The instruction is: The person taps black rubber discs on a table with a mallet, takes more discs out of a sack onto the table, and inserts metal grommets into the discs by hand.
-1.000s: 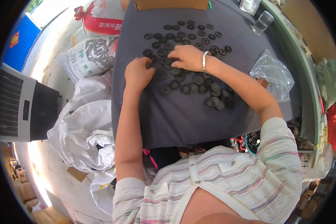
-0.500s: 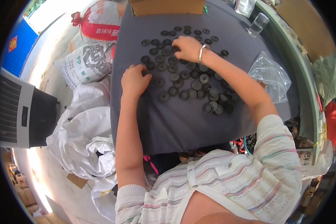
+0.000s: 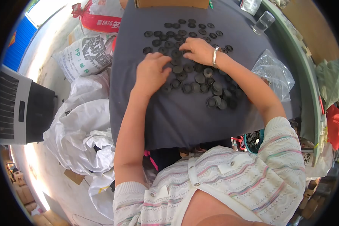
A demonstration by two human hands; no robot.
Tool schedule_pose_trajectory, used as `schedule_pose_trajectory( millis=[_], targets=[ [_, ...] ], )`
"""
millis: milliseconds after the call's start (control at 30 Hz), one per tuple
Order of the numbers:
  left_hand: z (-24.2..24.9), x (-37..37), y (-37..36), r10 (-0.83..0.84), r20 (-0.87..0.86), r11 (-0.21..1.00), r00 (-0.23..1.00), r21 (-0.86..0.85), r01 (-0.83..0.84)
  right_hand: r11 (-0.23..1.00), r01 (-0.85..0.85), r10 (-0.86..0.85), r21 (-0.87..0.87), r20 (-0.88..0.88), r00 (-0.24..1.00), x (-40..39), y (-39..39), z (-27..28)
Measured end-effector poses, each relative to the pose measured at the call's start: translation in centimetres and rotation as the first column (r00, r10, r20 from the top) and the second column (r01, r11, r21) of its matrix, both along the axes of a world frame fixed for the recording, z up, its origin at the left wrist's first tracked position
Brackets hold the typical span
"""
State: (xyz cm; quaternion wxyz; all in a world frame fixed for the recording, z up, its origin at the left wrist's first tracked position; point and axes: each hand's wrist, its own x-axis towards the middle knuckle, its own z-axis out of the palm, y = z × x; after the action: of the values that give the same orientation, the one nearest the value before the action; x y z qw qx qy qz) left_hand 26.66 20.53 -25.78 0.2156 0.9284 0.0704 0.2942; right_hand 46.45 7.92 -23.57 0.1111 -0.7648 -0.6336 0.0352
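Several black round discs (image 3: pixel 194 67) lie spread over a dark grey cloth (image 3: pixel 177 116) that covers a table. My left hand (image 3: pixel 152 71) rests palm down on the discs at the left of the spread, fingers curled over them. My right hand (image 3: pixel 197 49), with a silver bangle on its wrist, lies on the discs just beyond it, fingertips pointing left. The two hands nearly touch. Whether either hand pinches a disc is hidden under the fingers.
A crumpled clear plastic bag (image 3: pixel 275 75) lies at the cloth's right edge, a clear glass (image 3: pixel 264 22) at the far right and a cardboard box (image 3: pixel 171 3) at the far edge. White sacks (image 3: pixel 84 124) pile left of the table, beside a white and black cooler (image 3: pixel 22 109).
My left hand has moved right and forward onto the discs. My right hand has shifted a little nearer and right, so both hands now meet over the middle of the spread.
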Motion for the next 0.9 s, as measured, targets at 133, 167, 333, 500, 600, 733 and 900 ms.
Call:
schedule_pose_trajectory(
  millis=[133,167,333,500,600,733,900],
  targets=[
    [-1.3,1.1,-1.4,-0.129,-0.072,0.989,0.989,0.065,0.134,0.998,0.003,-0.004,-0.058,-0.013,1.000,-1.3,-2.4,-0.1],
    [-1.7,1.4,-1.3,-0.126,-0.080,0.986,0.989,0.103,0.134,0.997,0.011,-0.013,-0.076,-0.020,1.000,-1.6,-2.7,-0.2],
    [-2.5,2.1,-0.7,-0.007,0.008,1.000,1.000,-0.007,0.007,0.992,-0.035,0.041,-0.118,0.047,0.998,-3.4,-3.1,-0.6],
    [-2.1,1.6,0.3,0.123,-0.117,0.979,0.985,-0.151,-0.140,0.996,-0.067,0.071,-0.051,0.062,0.996,-3.8,-3.7,-1.6],
    [-2.2,1.8,0.7,0.114,-0.147,0.989,0.983,-0.076,-0.126,0.995,-0.062,0.067,-0.078,0.060,0.996,-4.6,-4.2,-1.1],
    [-2.3,1.7,1.0,0.124,-0.187,0.992,0.975,0.041,-0.118,0.993,-0.056,0.062,-0.106,0.050,0.997,-5.2,-4.4,-0.8],
    [-1.9,1.1,1.2,0.150,-0.163,0.987,0.975,0.081,-0.139,0.994,-0.082,0.086,-0.067,0.060,0.994,-5.3,-4.0,-1.6]
  ],
)
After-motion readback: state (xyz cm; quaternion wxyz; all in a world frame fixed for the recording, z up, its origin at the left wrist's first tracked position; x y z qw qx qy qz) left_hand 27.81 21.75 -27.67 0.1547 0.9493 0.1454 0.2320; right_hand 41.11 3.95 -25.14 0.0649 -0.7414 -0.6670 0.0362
